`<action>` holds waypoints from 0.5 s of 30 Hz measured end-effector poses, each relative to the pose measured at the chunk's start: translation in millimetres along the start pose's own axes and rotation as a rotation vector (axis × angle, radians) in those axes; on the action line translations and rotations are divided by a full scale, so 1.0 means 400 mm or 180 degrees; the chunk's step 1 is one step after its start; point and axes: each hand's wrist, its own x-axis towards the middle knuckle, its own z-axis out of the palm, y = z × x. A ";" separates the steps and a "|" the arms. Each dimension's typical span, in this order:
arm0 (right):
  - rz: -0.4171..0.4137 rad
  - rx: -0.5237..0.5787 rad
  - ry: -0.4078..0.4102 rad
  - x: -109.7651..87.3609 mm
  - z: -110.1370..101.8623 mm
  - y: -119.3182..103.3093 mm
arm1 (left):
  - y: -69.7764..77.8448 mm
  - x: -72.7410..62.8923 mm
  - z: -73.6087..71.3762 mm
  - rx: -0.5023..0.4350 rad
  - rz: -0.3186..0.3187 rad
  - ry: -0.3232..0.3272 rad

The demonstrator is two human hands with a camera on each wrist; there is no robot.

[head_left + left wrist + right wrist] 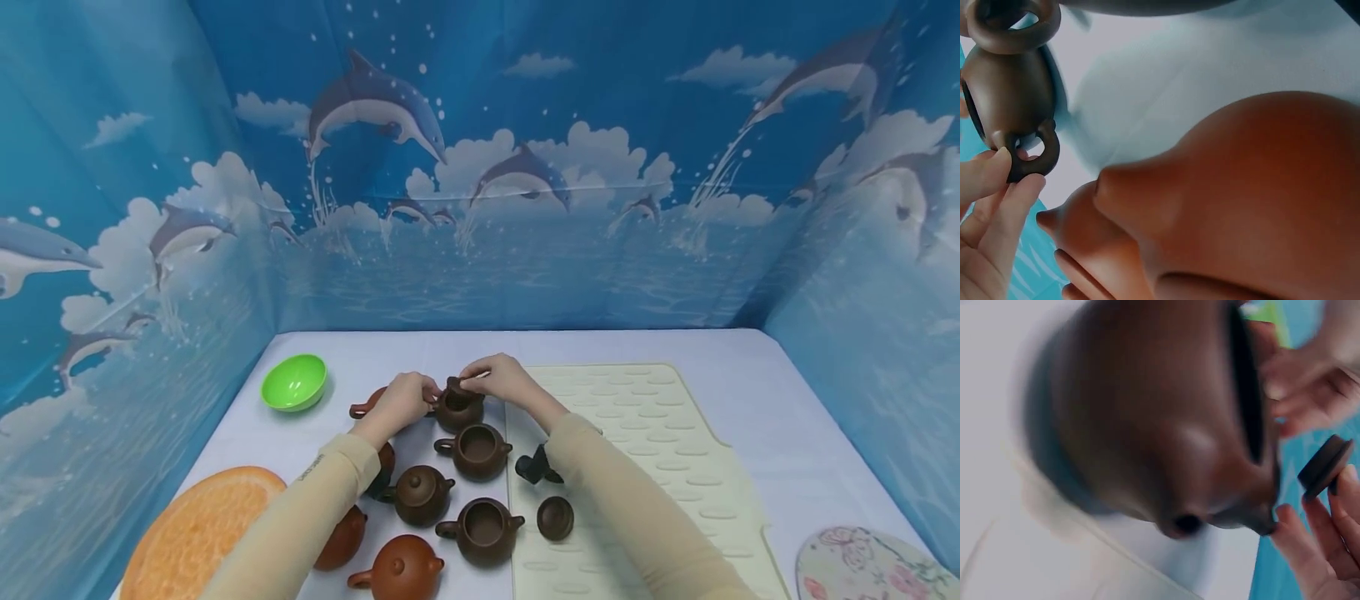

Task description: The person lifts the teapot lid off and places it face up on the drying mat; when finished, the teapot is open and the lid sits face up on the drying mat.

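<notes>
At the back of the group stands a dark brown teapot without its lid. My left hand pinches its ring handle between thumb and fingers. A round brown lid is tilted in the fingers of my right hand, just above the pot's mouth. In the right wrist view one fingertip of the right hand is close to the pot's spout; whether they touch I cannot tell. Directly in front stands another lidless brown teapot, large and blurred in the right wrist view.
More teapots stand nearer: a lidded brown one, a lidless brown one and reddish ones. A loose lid and a black object lie on the cream mat. A green bowl and orange round mat are left.
</notes>
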 end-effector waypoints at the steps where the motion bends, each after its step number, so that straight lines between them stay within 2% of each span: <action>1: 0.0100 0.0340 -0.0030 -0.004 -0.012 0.008 | 0.000 0.000 0.002 0.0011 0.0012 0.0009; 4: 0.0303 0.1281 -0.0172 -0.023 -0.060 0.031 | -0.001 -0.001 0.006 0.0029 0.0024 0.0005; 7: 0.0310 0.1857 -0.0285 -0.055 -0.119 0.057 | -0.004 -0.001 0.005 0.0043 0.0038 0.0010; 11: 0.0320 0.2379 -0.0345 -0.095 -0.183 0.106 | -0.005 0.000 0.003 0.0062 0.0029 0.0042; 15: 0.0366 0.2537 -0.0376 -0.130 -0.208 0.161 | -0.006 -0.002 0.009 0.0064 0.0057 0.0073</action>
